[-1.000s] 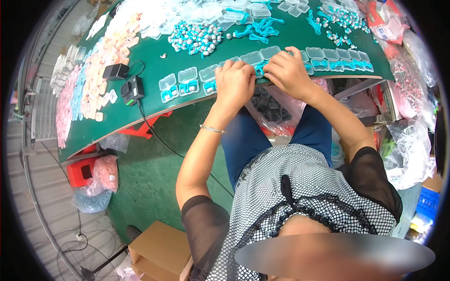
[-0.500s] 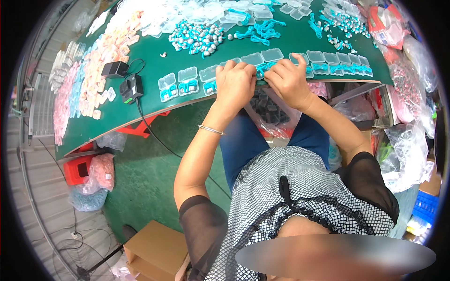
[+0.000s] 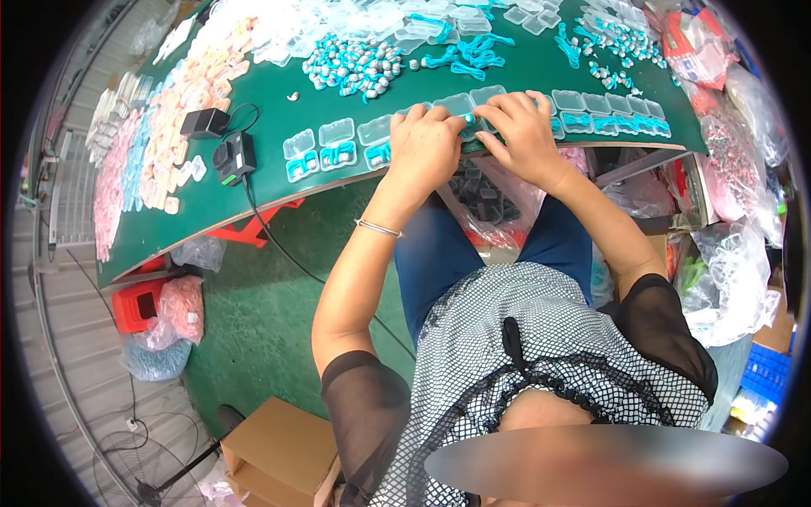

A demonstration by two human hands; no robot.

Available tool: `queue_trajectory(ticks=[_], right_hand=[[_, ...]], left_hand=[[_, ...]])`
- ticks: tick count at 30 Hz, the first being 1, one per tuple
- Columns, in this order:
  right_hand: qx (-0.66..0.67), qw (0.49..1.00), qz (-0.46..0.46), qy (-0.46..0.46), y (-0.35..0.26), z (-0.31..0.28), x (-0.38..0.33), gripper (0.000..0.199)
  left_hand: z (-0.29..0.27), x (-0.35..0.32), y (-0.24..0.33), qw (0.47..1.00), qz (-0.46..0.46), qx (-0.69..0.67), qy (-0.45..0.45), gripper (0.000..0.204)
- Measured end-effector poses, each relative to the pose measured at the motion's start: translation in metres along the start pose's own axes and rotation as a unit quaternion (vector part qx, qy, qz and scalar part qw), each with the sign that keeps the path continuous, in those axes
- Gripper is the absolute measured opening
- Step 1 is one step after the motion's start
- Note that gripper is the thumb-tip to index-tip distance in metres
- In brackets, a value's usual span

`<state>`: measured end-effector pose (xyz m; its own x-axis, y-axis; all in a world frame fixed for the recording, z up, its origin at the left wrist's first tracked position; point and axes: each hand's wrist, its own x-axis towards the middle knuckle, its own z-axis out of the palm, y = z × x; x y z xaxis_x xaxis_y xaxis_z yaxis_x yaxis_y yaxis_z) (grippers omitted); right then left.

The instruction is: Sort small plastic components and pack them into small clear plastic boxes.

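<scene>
At the near edge of the green table, my left hand (image 3: pixel 425 150) is closed, its fingers curled over a clear plastic box in the front row. What its fingers hold, if anything, is hidden. A small turquoise piece (image 3: pixel 470 120) shows beside its fingertips. Just right of it, my right hand (image 3: pixel 525 139) reaches over the same row, thumb and index finger apart. Lidded boxes on the left, such as one open box (image 3: pixel 339 155), hold turquoise cord and silver pieces. More filled open boxes (image 3: pixel 606 125) stand to the right. Both hands partly cover the middle boxes.
Behind the row lie a heap of silver-and-turquoise round pieces (image 3: pixel 351 66) and bundled turquoise cords (image 3: pixel 473 55). Empty clear boxes (image 3: pixel 312 25) pile up farther back. A black device (image 3: pixel 234 159) with a cable sits at left, near peach-coloured pieces (image 3: pixel 173 144). A cardboard box (image 3: pixel 279 448) stands below.
My right hand's fingers have shifted slightly upward and its thumb has spread away from the index finger. My left hand has stayed nearly in place.
</scene>
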<state>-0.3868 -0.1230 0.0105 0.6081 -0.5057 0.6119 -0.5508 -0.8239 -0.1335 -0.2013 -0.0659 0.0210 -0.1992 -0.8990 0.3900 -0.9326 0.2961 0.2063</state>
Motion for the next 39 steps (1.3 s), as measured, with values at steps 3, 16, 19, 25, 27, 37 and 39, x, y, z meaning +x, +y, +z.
queue_trajectory(ticks=[3,16,19,25,27,37,39], right_hand=[[-0.002,1.000,-0.001,-0.012,0.002,0.002,0.000,0.026],[0.045,0.999,0.007,0.008,0.010,0.006,0.005,0.008],[0.009,0.999,-0.019,0.046,0.010,0.001,0.008,0.007],[-0.019,0.995,-0.100,-0.004,0.008,0.000,0.009,0.008],[-0.007,0.995,-0.101,-0.023,0.010,0.000,0.011,0.009],[0.060,0.996,-0.058,-0.028,0.016,0.002,0.009,0.018],[0.059,0.996,-0.060,-0.030,0.017,0.005,0.009,0.018]], left_hand=[[0.000,0.001,-0.001,1.000,-0.001,-0.002,-0.007,0.020],[0.000,0.001,-0.002,1.000,-0.005,-0.016,-0.019,0.019],[-0.002,0.001,-0.002,0.999,-0.007,-0.019,-0.025,0.018],[0.000,0.001,-0.004,1.000,-0.006,-0.016,-0.026,0.018],[0.000,0.001,-0.003,1.000,-0.003,-0.016,-0.024,0.018],[-0.003,0.001,0.000,1.000,-0.007,-0.020,-0.010,0.022],[-0.003,0.002,-0.001,1.000,-0.006,-0.019,-0.010,0.022]])
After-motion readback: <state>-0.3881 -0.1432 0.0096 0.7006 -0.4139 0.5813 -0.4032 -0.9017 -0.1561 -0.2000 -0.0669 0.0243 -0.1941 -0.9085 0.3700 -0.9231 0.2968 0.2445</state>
